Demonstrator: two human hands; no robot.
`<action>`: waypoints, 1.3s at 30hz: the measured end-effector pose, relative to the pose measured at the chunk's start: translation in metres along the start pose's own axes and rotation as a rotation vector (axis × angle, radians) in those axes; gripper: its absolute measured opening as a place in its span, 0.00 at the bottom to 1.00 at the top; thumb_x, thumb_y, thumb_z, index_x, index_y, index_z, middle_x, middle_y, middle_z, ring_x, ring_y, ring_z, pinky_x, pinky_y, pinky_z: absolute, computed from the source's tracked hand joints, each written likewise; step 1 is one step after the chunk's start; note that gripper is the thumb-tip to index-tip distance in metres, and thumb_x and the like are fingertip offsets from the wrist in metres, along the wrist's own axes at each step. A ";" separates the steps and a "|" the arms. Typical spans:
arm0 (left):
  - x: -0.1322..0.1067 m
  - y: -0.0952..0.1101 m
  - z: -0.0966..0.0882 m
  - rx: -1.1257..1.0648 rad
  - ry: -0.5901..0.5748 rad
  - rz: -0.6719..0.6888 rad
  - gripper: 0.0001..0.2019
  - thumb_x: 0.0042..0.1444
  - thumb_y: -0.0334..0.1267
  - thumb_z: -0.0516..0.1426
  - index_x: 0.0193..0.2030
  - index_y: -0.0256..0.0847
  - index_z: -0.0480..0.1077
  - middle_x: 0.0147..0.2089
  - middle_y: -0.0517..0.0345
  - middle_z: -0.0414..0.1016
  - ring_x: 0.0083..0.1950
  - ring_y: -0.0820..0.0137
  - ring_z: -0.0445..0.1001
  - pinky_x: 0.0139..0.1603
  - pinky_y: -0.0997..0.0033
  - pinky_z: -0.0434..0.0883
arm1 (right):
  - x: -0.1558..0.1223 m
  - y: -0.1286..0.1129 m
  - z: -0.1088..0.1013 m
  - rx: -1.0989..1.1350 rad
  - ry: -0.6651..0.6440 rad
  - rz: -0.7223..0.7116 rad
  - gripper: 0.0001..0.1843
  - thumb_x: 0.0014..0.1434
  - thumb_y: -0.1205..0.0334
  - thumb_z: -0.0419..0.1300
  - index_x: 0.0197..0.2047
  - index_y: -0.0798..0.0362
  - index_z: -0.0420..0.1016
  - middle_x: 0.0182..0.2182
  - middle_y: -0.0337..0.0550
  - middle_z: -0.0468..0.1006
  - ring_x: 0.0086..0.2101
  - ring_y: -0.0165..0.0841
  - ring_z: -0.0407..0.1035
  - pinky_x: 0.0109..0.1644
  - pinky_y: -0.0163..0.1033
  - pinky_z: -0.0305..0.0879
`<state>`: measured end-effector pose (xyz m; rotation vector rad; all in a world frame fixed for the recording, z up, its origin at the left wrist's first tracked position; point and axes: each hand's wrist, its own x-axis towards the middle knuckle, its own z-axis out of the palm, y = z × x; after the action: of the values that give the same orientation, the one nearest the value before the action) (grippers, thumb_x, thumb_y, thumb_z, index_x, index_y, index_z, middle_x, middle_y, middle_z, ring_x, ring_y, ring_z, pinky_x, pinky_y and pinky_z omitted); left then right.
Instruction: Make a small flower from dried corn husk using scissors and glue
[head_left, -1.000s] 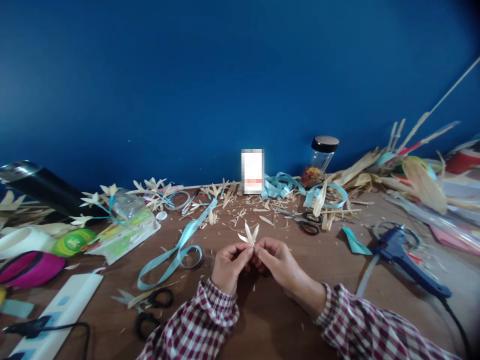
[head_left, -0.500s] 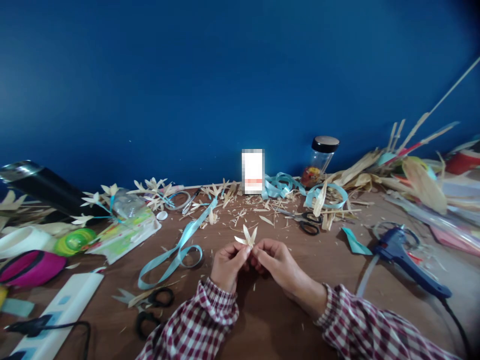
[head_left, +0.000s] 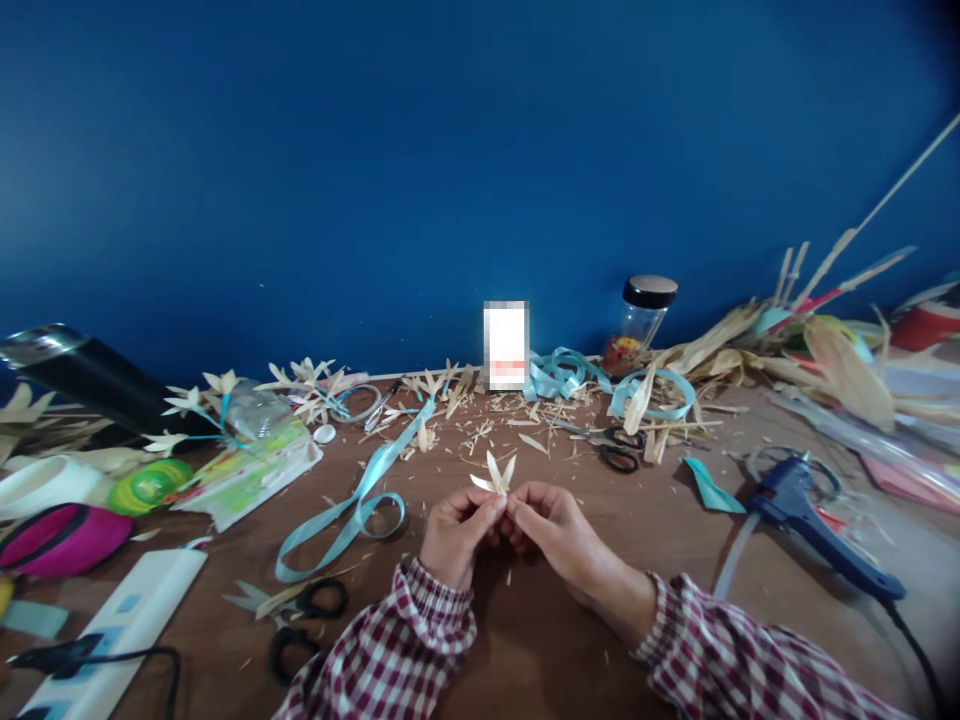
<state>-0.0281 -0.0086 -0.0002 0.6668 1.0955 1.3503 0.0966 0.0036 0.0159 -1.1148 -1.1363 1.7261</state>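
Note:
Between my two hands, over the middle of the brown table point(head_left: 555, 640), is a small pale flower of dried husk point(head_left: 495, 474) with pointed petals spread upward. My left hand point(head_left: 457, 530) is closed, its thumb and fingers pinching the flower's base. My right hand point(head_left: 551, 525) meets it from the other side, thumb and finger pinched at the same base. What the curled lower fingers hold, if anything, is hidden. Left of my left forearm lie scissors point(head_left: 289, 612) with black handles and a husk scrap across them. A light blue ribbon point(head_left: 360, 510) curls beyond.
A blue glue gun point(head_left: 821, 525) with a cord lies at right, near a teal scrap point(head_left: 712, 487). More scissors point(head_left: 619, 445), husk shreds and a lidded jar point(head_left: 641, 320) stand toward the wall. At left are a power strip point(head_left: 127, 625), finished flowers point(head_left: 199, 400) and a black bottle point(head_left: 97, 380).
My hands stay pinched on the flower in nearly the same place; the thumbs have shifted very slightly. The rest of the table looks unchanged.

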 end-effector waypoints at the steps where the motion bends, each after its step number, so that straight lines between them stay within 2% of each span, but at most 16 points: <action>1: 0.001 -0.001 -0.001 -0.014 -0.003 -0.007 0.12 0.36 0.41 0.66 0.21 0.35 0.70 0.16 0.62 0.70 0.17 0.79 0.62 0.18 0.78 0.58 | 0.000 0.000 0.000 0.001 -0.002 0.007 0.16 0.49 0.50 0.60 0.24 0.56 0.68 0.18 0.36 0.70 0.18 0.23 0.61 0.19 0.27 0.54; 9: 0.001 0.007 -0.002 -0.003 -0.042 -0.084 0.14 0.35 0.40 0.67 0.20 0.34 0.69 0.16 0.61 0.70 0.16 0.79 0.63 0.17 0.80 0.58 | -0.005 -0.002 0.004 0.011 -0.025 0.026 0.19 0.48 0.48 0.61 0.24 0.57 0.69 0.18 0.37 0.71 0.18 0.23 0.62 0.19 0.28 0.55; 14: -0.001 0.010 0.000 0.067 -0.064 -0.050 0.13 0.38 0.42 0.65 0.20 0.34 0.70 0.16 0.61 0.69 0.16 0.79 0.63 0.17 0.80 0.58 | -0.005 -0.001 0.004 -0.034 -0.027 0.005 0.19 0.50 0.47 0.60 0.24 0.57 0.69 0.19 0.37 0.71 0.19 0.23 0.62 0.20 0.28 0.56; 19: -0.001 0.007 -0.002 0.151 -0.026 0.008 0.12 0.41 0.43 0.64 0.21 0.35 0.70 0.16 0.63 0.68 0.16 0.80 0.61 0.17 0.80 0.57 | -0.002 0.001 0.001 -0.116 -0.080 -0.050 0.16 0.55 0.50 0.56 0.28 0.56 0.70 0.21 0.38 0.72 0.21 0.26 0.64 0.24 0.30 0.60; 21: 0.000 0.004 -0.003 0.171 0.005 0.038 0.12 0.41 0.43 0.64 0.22 0.35 0.70 0.16 0.65 0.66 0.16 0.80 0.59 0.16 0.81 0.58 | -0.003 -0.001 -0.001 -0.217 -0.067 -0.149 0.12 0.56 0.54 0.56 0.33 0.55 0.70 0.25 0.39 0.74 0.25 0.28 0.67 0.29 0.33 0.64; 24: -0.001 0.001 -0.003 0.208 0.040 0.036 0.12 0.41 0.44 0.63 0.25 0.37 0.69 0.15 0.67 0.65 0.15 0.79 0.59 0.15 0.81 0.59 | -0.007 -0.006 -0.004 -0.414 0.098 -0.399 0.07 0.56 0.61 0.56 0.39 0.52 0.67 0.33 0.43 0.73 0.33 0.32 0.69 0.36 0.36 0.66; 27: -0.004 0.004 0.001 0.299 0.046 0.025 0.12 0.42 0.44 0.62 0.24 0.37 0.69 0.14 0.65 0.66 0.14 0.78 0.61 0.14 0.80 0.59 | -0.012 -0.011 -0.008 -0.607 0.246 -0.662 0.05 0.55 0.66 0.55 0.38 0.51 0.68 0.40 0.47 0.68 0.39 0.36 0.67 0.40 0.39 0.67; 30: -0.009 0.006 0.004 0.392 0.037 0.113 0.09 0.44 0.41 0.61 0.22 0.37 0.70 0.13 0.63 0.66 0.15 0.76 0.62 0.16 0.78 0.60 | -0.013 -0.013 -0.012 -0.803 0.278 -0.854 0.06 0.55 0.67 0.56 0.36 0.50 0.72 0.47 0.49 0.64 0.47 0.40 0.63 0.45 0.44 0.65; 34: -0.011 0.003 0.005 0.513 0.087 0.285 0.04 0.46 0.36 0.59 0.24 0.38 0.72 0.16 0.61 0.69 0.17 0.74 0.65 0.20 0.77 0.62 | -0.010 -0.012 -0.015 -0.970 0.279 -0.914 0.10 0.55 0.67 0.56 0.40 0.46 0.74 0.52 0.47 0.61 0.51 0.43 0.58 0.49 0.49 0.62; 39: -0.010 -0.006 0.000 0.678 0.109 0.429 0.03 0.47 0.34 0.58 0.26 0.40 0.73 0.22 0.58 0.73 0.23 0.71 0.69 0.25 0.75 0.65 | -0.008 -0.011 -0.015 -0.998 0.253 -0.892 0.10 0.56 0.69 0.54 0.37 0.48 0.75 0.52 0.47 0.62 0.53 0.42 0.57 0.51 0.50 0.59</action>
<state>-0.0246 -0.0192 -0.0029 1.3982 1.5802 1.3725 0.1149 0.0040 0.0245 -1.0326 -1.9829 0.2756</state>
